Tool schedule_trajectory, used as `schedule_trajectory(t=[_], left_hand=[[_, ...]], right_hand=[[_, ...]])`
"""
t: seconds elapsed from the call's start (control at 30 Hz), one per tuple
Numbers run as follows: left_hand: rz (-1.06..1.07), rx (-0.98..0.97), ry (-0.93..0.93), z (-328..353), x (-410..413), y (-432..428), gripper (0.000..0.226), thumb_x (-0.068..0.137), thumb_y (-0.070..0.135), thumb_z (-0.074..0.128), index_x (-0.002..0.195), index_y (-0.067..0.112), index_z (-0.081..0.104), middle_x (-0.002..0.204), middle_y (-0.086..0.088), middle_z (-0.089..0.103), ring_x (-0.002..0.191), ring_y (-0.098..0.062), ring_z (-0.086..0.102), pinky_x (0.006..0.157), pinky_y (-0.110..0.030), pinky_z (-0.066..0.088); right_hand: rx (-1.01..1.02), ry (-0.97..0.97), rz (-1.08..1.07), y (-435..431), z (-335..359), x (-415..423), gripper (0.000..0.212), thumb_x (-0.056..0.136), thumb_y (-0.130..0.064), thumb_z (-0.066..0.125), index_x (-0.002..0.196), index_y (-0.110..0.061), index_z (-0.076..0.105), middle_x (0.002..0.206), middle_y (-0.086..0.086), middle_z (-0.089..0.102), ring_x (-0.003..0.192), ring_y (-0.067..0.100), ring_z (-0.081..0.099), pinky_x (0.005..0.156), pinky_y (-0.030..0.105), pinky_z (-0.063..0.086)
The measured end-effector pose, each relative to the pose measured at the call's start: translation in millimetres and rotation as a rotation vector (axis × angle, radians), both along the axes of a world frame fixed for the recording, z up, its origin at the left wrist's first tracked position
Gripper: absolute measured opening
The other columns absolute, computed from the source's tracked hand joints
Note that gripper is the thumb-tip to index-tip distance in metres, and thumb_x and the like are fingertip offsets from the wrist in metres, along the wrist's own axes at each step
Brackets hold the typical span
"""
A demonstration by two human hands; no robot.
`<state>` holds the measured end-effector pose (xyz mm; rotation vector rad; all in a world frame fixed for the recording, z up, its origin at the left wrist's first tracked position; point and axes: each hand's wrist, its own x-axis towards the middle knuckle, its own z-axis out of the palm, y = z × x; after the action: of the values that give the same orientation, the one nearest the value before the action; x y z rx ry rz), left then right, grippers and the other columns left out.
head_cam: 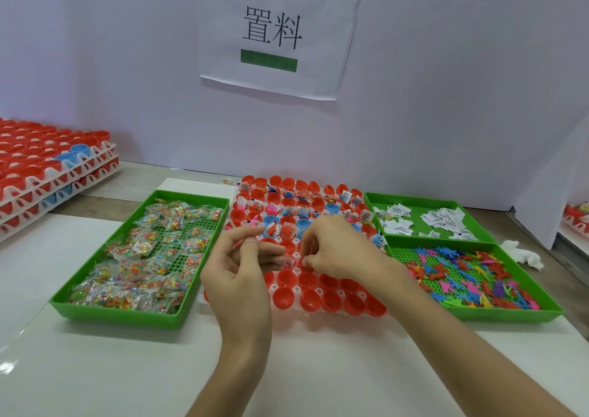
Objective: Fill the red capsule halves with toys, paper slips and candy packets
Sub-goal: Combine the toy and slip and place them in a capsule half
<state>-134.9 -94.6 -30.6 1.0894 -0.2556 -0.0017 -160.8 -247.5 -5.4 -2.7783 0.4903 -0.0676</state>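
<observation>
Left hand (243, 268), right hand (334, 251) — above rack (276, 286)

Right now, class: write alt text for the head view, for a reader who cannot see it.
A left hand and right hand hover over a rack of red capsule halves, far rows mostly filled, near rows empty. Candy packets lie in a green tray at left; paper slips and colourful toys in green trays at right.

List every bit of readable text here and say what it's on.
"置料": on the white paper sheet taped to the wall, above a green printed bar.
Dark print on the small white paper slips in the far right green plastic tray: too small to read.
Nothing else is legible.
</observation>
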Motion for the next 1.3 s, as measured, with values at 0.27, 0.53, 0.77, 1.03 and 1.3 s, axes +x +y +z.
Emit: schedule_trajectory(t=[0.27,0.53,0.77,1.03,1.3], left_hand=[[-0.003,0.022,-0.011,0.2,-1.0,-1.3,0.024,0.1,-0.004,0.047,0.094,0.006,0.068,0.066,-0.01,0.071,0.059,-0.023,0.07,0.056,-0.024,0.056],[-0.012,0.026,-0.006,0.3,-0.7,-1.2,0.025,0.099,-0.004,0.047,0.093,0.007,0.068,0.066,-0.01,0.071,0.059,-0.023,0.07,0.057,-0.024,0.057],[-0.01,0.03,-0.011,-0.7,-0.5,-0.9,0.025,0.099,-0.003,0.047,0.094,0.007,0.068,0.067,-0.01,0.072,0.059,-0.023,0.07,0.057,-0.023,0.056],[0.018,0.026,-0.01,-1.7,2.3,-0.1,0.028,0.099,-0.003,0.048,0.091,0.012,0.07,0.067,-0.01,0.071,0.06,-0.022,0.069,0.057,-0.023,0.056],[0.06,0.037,-0.048,-0.3,14.2,6.6,0.029,0.099,-0.001,0.05,0.088,0.018,0.07,0.068,-0.007,0.072,0.061,-0.019,0.069,0.058,-0.023,0.057]], right_hand=[[0.051,-0.004,0.027,-7.0,-4.4,-4.8,0.011,0.087,-0.022,0.077,0.097,-0.02,0.08,0.097,-0.007,0.075,0.073,-0.004,0.058,0.066,0.009,0.044],[0.093,-0.087,-0.017,-7.0,-0.9,-6.7,0.01,0.083,-0.018,0.081,0.091,-0.02,0.077,0.08,-0.014,0.067,0.074,-0.001,0.064,0.073,0.019,0.056],[0.103,-0.063,-0.031,-8.2,0.6,-1.6,0.006,0.082,-0.016,0.081,0.087,-0.017,0.078,0.078,-0.012,0.067,0.074,0.001,0.065,0.076,0.021,0.057],[0.126,-0.101,-0.06,-9.8,-6.4,-7.5,0.028,0.079,-0.024,0.084,0.105,-0.023,0.072,0.083,-0.008,0.069,0.075,0.005,0.066,0.07,0.022,0.055],[0.146,-0.215,-0.075,-18.8,3.6,-28.3,0.017,0.082,-0.037,0.08,0.096,-0.035,0.07,0.082,-0.015,0.068,0.072,-0.003,0.061,0.065,0.011,0.042]])
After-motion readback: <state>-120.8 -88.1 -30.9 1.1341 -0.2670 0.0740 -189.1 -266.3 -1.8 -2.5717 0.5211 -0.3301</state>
